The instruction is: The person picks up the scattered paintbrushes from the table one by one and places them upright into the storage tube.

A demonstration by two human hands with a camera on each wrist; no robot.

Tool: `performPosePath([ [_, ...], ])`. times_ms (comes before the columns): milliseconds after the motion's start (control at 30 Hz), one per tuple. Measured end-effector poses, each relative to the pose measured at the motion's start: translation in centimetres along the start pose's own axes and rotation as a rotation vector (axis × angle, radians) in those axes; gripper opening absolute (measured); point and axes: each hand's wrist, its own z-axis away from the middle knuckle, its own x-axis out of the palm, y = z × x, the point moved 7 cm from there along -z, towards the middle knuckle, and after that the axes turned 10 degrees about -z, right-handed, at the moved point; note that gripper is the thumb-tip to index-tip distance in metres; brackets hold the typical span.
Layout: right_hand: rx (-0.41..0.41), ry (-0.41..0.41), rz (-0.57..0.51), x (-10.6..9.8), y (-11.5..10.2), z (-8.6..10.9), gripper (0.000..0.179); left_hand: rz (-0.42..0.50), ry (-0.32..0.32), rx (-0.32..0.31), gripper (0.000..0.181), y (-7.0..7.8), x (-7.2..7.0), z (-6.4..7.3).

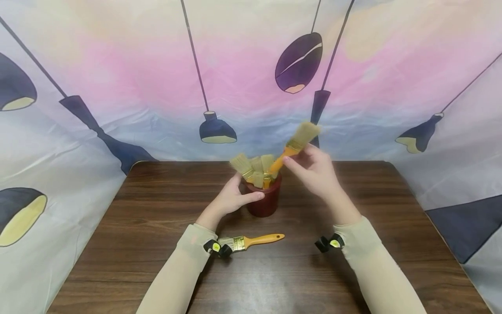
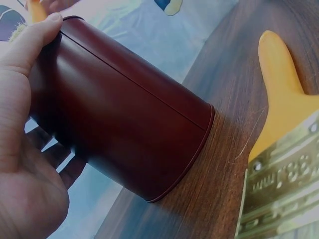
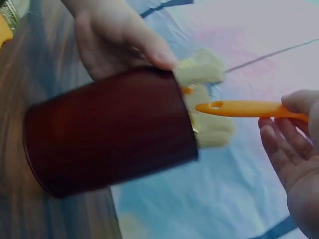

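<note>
A dark red-brown cup (image 1: 264,206) stands upright toward the far side of the table, with several paintbrushes (image 1: 256,165) in it, bristles up. My left hand (image 1: 232,198) holds the cup from its left side, thumb on the near wall by the rim and fingers behind. Above the cup's right side, my right hand (image 1: 319,174) pinches a paintbrush (image 1: 301,138) with an orange handle, bristles up and tilted right. In the right wrist view the end of its orange handle (image 3: 244,108) points at the cup's mouth, just apart from the brushes there.
Another paintbrush (image 1: 262,239) lies flat on the dark wood table (image 1: 157,244), nearer than the cup, its bristles partly hidden by the left wrist's camera strap (image 1: 216,247). Behind the table hangs a printed cloth (image 1: 157,78) with lamp pictures.
</note>
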Motion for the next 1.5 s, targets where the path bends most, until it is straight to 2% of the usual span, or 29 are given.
performPosePath([
  [133,0.049,-0.017,0.141,1.5,1.0,-0.1,0.021,-0.014,-0.001,0.002,0.090,0.1,0.0,-0.1],
  [267,0.090,-0.075,0.270,2.6,1.8,0.1,0.016,-0.001,-0.007,0.009,0.089,0.3,0.0,-0.1],
  [667,0.066,-0.228,0.381,4.1,2.6,0.2,0.016,-0.068,0.010,0.007,0.089,-0.2,-0.3,0.0],
  [933,0.017,-0.097,0.291,3.0,1.6,0.0,0.018,-0.064,0.016,0.004,0.092,-0.3,-0.2,-0.2],
  [1033,0.029,-0.135,0.324,3.5,1.6,0.1,0.014,-0.062,0.017,0.010,0.089,-0.2,-0.2,-0.2],
  [1233,0.072,-0.253,0.464,4.6,2.6,0.8,0.015,-0.026,0.003,0.011,0.086,-0.2,-0.1,-0.1],
  [1333,0.073,-0.243,0.473,4.3,2.6,1.2,0.020,-0.027,0.005,0.012,0.088,-0.2,-0.2,-0.1],
  [1500,0.033,-0.150,0.400,3.2,1.8,2.5,0.032,-0.027,0.010,0.016,0.092,-0.1,-0.2,-0.1],
])
